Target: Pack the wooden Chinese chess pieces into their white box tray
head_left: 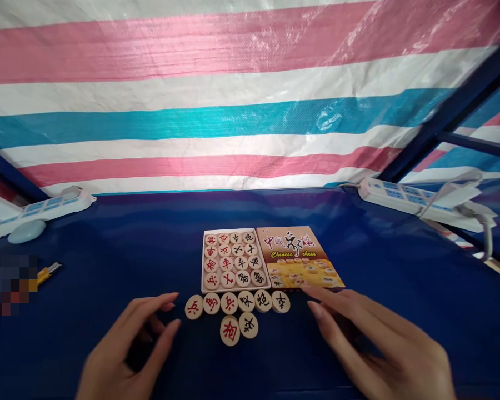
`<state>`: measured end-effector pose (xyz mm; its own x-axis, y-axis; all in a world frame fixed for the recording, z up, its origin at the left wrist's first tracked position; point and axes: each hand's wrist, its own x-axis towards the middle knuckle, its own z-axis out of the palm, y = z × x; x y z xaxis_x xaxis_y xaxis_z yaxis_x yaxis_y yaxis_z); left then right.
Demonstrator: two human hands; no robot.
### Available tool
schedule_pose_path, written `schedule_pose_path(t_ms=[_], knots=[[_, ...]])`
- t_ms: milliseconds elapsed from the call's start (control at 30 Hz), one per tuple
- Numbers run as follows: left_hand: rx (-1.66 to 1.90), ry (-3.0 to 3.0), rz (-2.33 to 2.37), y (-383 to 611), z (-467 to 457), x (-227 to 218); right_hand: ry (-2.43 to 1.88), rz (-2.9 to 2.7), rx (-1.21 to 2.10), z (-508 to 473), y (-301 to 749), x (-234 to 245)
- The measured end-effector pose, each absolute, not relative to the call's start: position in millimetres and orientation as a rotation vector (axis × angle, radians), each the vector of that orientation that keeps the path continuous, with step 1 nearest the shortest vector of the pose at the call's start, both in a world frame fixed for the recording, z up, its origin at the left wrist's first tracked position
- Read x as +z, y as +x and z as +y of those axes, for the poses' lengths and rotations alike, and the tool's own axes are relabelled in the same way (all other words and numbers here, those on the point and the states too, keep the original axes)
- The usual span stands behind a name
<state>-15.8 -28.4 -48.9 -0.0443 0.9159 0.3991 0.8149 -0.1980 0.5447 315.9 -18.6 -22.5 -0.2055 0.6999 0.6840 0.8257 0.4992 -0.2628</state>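
Note:
A white tray (203, 261) filled with round wooden Chinese chess pieces sits mid-table. Beside it on the right lies the box lid (299, 256) printed "Chinese chess". Several loose pieces (237, 303) lie in a row before the tray, and two more pieces (238, 328) sit nearer to me. My left hand (127, 350) hovers left of the loose pieces, fingers spread and empty. My right hand (379, 347) reaches in from the right, fingers extended, its index tip close to the lid's near corner. Neither hand holds anything.
The table has a dark blue cover (108, 250). A white power strip (45, 208) and a pale oval object (26, 231) lie at the far left, a yellow utility knife (48, 272) nearby. Another power strip (420, 200) with a cable lies far right. A striped tarp (233, 83) hangs behind.

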Motion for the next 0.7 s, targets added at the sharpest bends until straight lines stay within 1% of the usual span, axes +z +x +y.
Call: schedule_pose_path(t_ms=[133, 200, 267, 367, 533, 600, 700], knots=[[1.012, 2.159, 1.781, 1, -20, -51, -1.363, -1.928, 0.137, -24, 308, -49], [0.942, 2.172, 1.775, 4, -17, -50, -1.403, -1.934, 0.222, -24, 305, -55], [0.866, 2.189, 1.770, 5, -14, -49, -1.438, -1.947, 0.227, -22, 304, -58], [0.858, 2.173, 1.760, 5, -11, -50, -1.490, -1.968, 0.200, -20, 303, -59], [0.874, 2.152, 1.752, 6, -11, -51, -1.504, -1.969, 0.306, -17, 301, -58], [0.898, 2.156, 1.750, 7, -12, -51, -1.483, -1.970, 0.329, -15, 301, -58], [1.036, 2.137, 1.766, 5, -16, -50, -1.429, -1.953, 0.308, -14, 304, -55]])
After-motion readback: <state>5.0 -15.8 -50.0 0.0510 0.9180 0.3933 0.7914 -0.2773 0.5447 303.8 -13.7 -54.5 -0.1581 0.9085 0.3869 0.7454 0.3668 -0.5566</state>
